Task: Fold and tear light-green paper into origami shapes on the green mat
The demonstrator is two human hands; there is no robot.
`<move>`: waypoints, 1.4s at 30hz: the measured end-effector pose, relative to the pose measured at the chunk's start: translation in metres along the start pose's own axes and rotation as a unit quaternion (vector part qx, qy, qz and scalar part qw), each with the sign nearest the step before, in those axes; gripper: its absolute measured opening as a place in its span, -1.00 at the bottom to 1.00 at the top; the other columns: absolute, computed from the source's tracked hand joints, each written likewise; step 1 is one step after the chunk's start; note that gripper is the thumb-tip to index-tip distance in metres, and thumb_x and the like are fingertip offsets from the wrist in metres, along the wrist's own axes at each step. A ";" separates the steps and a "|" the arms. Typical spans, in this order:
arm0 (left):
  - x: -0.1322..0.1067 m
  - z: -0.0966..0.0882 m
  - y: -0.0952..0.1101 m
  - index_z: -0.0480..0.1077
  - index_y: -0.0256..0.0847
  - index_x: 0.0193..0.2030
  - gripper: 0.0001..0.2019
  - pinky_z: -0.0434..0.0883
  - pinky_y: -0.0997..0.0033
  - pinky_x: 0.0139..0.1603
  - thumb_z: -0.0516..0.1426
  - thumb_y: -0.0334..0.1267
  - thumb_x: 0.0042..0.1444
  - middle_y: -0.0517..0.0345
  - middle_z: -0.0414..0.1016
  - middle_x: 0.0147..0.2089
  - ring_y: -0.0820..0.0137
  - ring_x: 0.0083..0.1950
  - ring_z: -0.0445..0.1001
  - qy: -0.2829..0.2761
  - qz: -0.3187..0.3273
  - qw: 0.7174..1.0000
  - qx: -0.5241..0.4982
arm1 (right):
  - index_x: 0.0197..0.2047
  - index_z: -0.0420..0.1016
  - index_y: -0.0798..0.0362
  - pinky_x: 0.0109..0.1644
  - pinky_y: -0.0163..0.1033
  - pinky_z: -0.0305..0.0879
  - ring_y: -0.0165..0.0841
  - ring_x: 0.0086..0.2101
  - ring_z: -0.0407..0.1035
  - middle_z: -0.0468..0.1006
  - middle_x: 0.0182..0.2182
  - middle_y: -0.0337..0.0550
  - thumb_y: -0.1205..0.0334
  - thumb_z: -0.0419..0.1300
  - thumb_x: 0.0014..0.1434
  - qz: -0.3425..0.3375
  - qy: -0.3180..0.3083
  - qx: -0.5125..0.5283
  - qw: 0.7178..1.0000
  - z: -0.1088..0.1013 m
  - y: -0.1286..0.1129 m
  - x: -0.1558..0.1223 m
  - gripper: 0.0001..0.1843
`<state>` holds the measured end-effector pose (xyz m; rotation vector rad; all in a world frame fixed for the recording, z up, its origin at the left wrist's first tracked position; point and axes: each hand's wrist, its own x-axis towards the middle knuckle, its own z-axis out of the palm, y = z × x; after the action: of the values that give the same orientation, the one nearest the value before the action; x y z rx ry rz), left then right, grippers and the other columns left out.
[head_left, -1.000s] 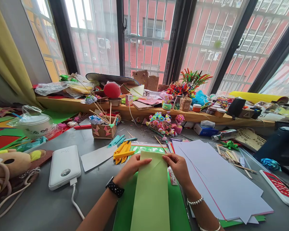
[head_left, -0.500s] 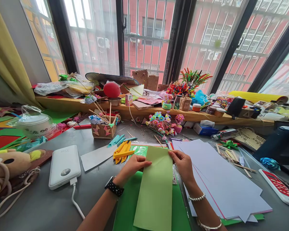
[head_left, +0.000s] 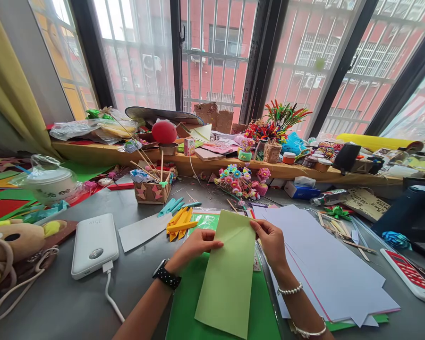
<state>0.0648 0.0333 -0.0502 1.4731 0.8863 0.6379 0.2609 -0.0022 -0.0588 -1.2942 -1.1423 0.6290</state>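
A long light green sheet of paper (head_left: 228,274) lies tilted over a darker green sheet (head_left: 184,311) on the grey table. My left hand (head_left: 194,245) pinches its left edge near the far end, fingers closed on it. My right hand (head_left: 271,243) grips the far right corner, thumb on top. A faint diagonal crease runs across the far end of the light green sheet. A black watch sits on my left wrist and bead bracelets on my right.
A stack of white sheets (head_left: 326,264) lies to the right, a white power bank (head_left: 95,243) with its cable to the left, yellow and teal paper strips (head_left: 179,222) just beyond. A plush toy (head_left: 14,245), a lidded cup (head_left: 51,184) and a cluttered window ledge (head_left: 212,165) surround the work area.
Both hands have pushed the light green sheet away from me and turned it, so its far end now leans right. My right hand moved slightly right along with the corner.
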 end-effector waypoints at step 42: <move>0.000 -0.005 -0.003 0.37 -0.28 -0.59 -0.73 0.12 0.56 -0.54 0.20 -0.07 -0.25 0.28 0.27 -0.65 0.52 -0.57 0.20 0.012 -0.005 1.000 0.017 | -0.43 0.50 0.17 -0.53 -0.26 0.30 -0.29 -0.55 0.38 0.55 -0.53 -0.10 0.01 0.27 -0.24 0.106 -0.019 0.114 0.988 0.003 0.004 0.001 -0.62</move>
<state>0.0602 0.0363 -0.0521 1.4927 0.9263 0.6357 0.2597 0.0007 -0.0625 -1.2185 -0.9395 0.9188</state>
